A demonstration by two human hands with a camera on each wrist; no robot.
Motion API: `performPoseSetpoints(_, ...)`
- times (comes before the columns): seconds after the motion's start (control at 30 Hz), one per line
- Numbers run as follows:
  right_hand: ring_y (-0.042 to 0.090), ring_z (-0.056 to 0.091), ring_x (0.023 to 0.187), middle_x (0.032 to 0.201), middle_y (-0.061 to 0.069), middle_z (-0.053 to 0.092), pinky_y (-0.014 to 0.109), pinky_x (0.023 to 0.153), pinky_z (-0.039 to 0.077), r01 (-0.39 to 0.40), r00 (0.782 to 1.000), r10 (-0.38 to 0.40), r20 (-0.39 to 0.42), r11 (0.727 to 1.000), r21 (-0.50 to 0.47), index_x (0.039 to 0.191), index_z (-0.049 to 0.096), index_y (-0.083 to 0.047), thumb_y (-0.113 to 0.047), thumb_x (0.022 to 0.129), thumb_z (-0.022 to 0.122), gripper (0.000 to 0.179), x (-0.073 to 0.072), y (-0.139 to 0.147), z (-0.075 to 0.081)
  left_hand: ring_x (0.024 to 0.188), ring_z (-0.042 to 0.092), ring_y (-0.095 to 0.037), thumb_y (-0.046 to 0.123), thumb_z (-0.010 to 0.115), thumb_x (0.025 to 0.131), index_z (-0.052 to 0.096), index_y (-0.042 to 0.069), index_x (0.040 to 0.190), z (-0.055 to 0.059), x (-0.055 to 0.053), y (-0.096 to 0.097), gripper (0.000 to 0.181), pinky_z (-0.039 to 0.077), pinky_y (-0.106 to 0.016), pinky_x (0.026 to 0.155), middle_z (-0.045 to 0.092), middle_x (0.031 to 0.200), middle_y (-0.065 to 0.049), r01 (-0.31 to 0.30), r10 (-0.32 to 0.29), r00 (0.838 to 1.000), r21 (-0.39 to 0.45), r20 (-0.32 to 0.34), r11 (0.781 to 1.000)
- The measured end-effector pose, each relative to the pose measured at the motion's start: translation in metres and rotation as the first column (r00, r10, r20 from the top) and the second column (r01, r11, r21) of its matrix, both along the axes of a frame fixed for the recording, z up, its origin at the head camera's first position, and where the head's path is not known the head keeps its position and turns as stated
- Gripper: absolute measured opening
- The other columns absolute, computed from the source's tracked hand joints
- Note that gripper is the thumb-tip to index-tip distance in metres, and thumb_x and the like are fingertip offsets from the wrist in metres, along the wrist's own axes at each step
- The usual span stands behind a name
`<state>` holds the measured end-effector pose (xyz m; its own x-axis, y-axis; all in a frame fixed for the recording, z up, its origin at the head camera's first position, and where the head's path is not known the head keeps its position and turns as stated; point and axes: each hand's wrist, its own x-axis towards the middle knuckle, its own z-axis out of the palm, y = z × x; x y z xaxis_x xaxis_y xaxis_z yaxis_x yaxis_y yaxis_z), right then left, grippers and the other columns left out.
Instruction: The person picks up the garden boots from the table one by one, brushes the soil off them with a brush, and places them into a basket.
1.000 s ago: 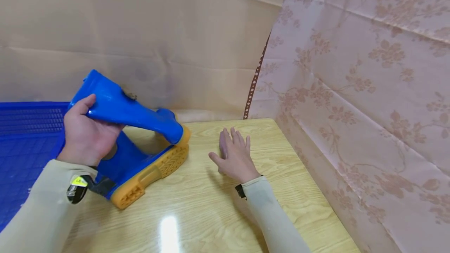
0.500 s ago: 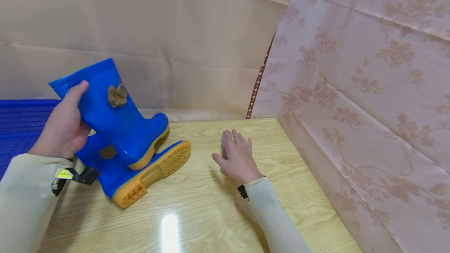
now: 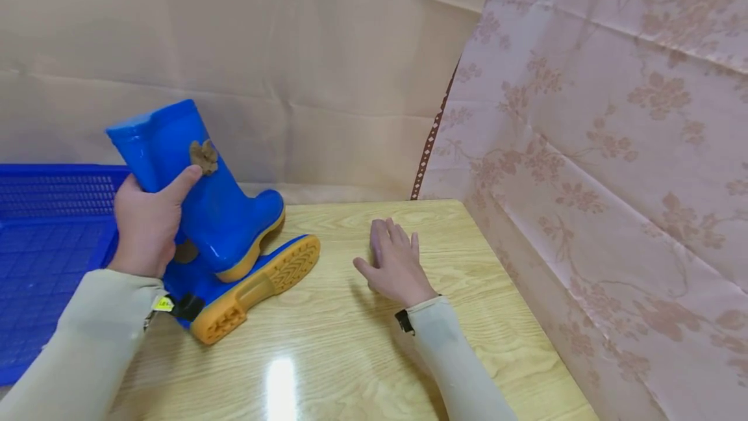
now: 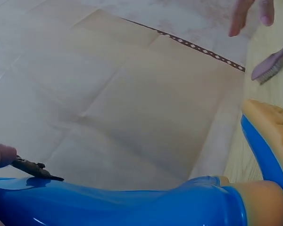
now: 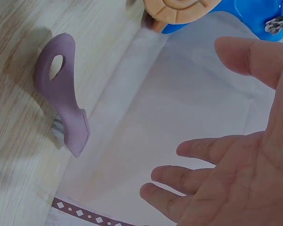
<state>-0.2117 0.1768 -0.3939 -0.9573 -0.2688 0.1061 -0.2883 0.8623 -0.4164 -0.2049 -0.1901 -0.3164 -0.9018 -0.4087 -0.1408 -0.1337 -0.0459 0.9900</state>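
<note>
My left hand (image 3: 149, 226) grips the shaft of a blue rain boot (image 3: 213, 213) with a yellow sole, its thumb at a brown mud-like lump (image 3: 206, 156) on the boot's side. Tilted, this boot stands in front of a matching boot (image 3: 263, 288) that lies on its side on the table, sole turned outward. My right hand (image 3: 397, 271) has its fingers spread above a purple scrubbing brush (image 5: 68, 94), apart from it. In the head view the hand hides most of the brush; the right wrist view shows its holed handle and grey bristles.
At the left stands a blue plastic basket (image 3: 58, 216). The wooden table (image 3: 350, 356) meets a beige cloth (image 3: 350, 70) at the back and a pink flowered cloth (image 3: 613, 167) on the right.
The held boot has swung from a near-level slant to a more upright tilt. My left hand moved left, then back right, its thumb now at the lump. My right hand has barely moved.
</note>
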Motion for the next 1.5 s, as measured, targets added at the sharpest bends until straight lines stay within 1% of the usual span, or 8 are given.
performPoseSetpoints(0.2,0.041,0.019,0.156,0.167,0.024,0.025,0.067,0.124,0.000,-0.012,1.000,0.012,-0.014,1.000,-0.009,0.163,0.027,-0.007,-0.049,0.098,0.065,0.086,0.000,0.000,0.002,0.155,0.027,-0.037,0.066,0.068,0.088,0.018,0.027,0.166,-0.003,-0.006,0.010,0.100,0.026,-0.067,0.118,0.023,0.172,-0.002,-0.031,0.033,0.999,-0.154,0.009,0.988)
performPoseSetpoints(0.37,0.042,0.018,0.156,0.167,0.024,0.024,0.066,0.125,-0.001,-0.014,1.000,0.014,-0.008,1.000,-0.006,0.163,0.026,-0.006,-0.049,0.098,0.065,0.088,0.001,0.000,0.004,0.154,0.030,-0.035,0.061,0.064,0.094,0.024,0.026,0.165,-0.004,-0.012,0.010,0.088,0.028,-0.063,0.119,0.027,0.170,0.002,-0.054,0.055,0.998,-0.106,0.007,0.993)
performPoseSetpoints(0.63,0.039,0.016,0.157,0.168,0.022,0.022,0.065,0.125,-0.002,-0.010,1.000,0.010,0.005,1.000,-0.010,0.164,0.024,-0.009,-0.049,0.099,0.063,0.086,0.001,0.002,0.006,0.154,0.028,-0.037,0.060,0.070,0.090,0.028,0.030,0.164,-0.003,-0.013,-0.001,0.090,0.022,-0.066,0.120,0.031,0.168,0.004,0.003,-0.004,1.000,-0.049,-0.017,0.999)
performPoseSetpoints(0.9,0.038,0.017,0.157,0.168,0.023,0.022,0.064,0.125,-0.001,-0.004,1.000,0.004,0.004,1.000,0.002,0.165,0.024,-0.010,-0.051,0.099,0.062,0.086,-0.001,0.003,0.005,0.155,0.029,-0.032,0.044,0.076,0.092,0.037,0.029,0.161,0.014,0.008,-0.014,0.081,0.011,-0.069,0.121,0.039,0.164,0.005,0.014,-0.022,0.987,-0.054,-0.158,0.998)
performPoseSetpoints(1.1,0.038,0.021,0.156,0.166,0.024,0.027,0.062,0.126,0.006,0.006,0.999,-0.005,0.036,1.000,-0.014,0.163,0.027,-0.008,-0.049,0.099,0.064,0.085,-0.002,0.007,0.003,0.152,0.033,-0.037,0.038,0.069,0.099,0.031,0.033,0.162,0.003,0.033,-0.019,0.074,0.019,-0.076,0.115,0.039,0.165,0.004,0.027,-0.069,0.983,-0.238,-0.172,0.971)
performPoseSetpoints(1.2,0.040,0.042,0.143,0.149,0.023,0.049,0.062,0.120,0.028,-0.001,0.999,0.003,0.049,1.000,-0.027,0.144,0.050,-0.003,-0.046,0.098,0.066,0.065,-0.004,0.008,0.001,0.152,0.031,-0.043,0.037,0.066,0.101,0.027,0.031,0.164,-0.009,0.039,-0.023,0.075,0.021,-0.078,0.113,0.036,0.166,0.001,0.088,-0.137,0.978,-0.283,-0.158,0.955)
performPoseSetpoints(1.3,0.040,0.049,0.134,0.141,0.020,0.055,0.059,0.112,0.040,0.007,0.997,-0.006,0.081,1.000,-0.018,0.113,0.061,-0.008,-0.045,0.099,0.065,0.040,-0.006,0.008,-0.001,0.151,0.030,-0.046,0.036,0.064,0.103,0.023,0.031,0.165,-0.018,0.042,-0.029,0.075,0.023,-0.081,0.110,0.034,0.167,0.000,0.145,-0.198,0.968,-0.304,-0.152,0.942)
performPoseSetpoints(1.5,0.040,0.048,0.138,0.152,0.018,0.049,0.058,0.111,0.043,0.026,0.990,-0.029,0.136,0.999,0.025,0.097,0.061,-0.018,-0.050,0.100,0.062,0.032,-0.009,0.010,-0.007,0.151,0.028,-0.049,0.035,0.060,0.105,0.018,0.031,0.166,-0.030,0.050,-0.040,0.074,0.024,-0.082,0.108,0.030,0.169,-0.007,0.174,-0.237,0.962,-0.368,-0.133,0.913)
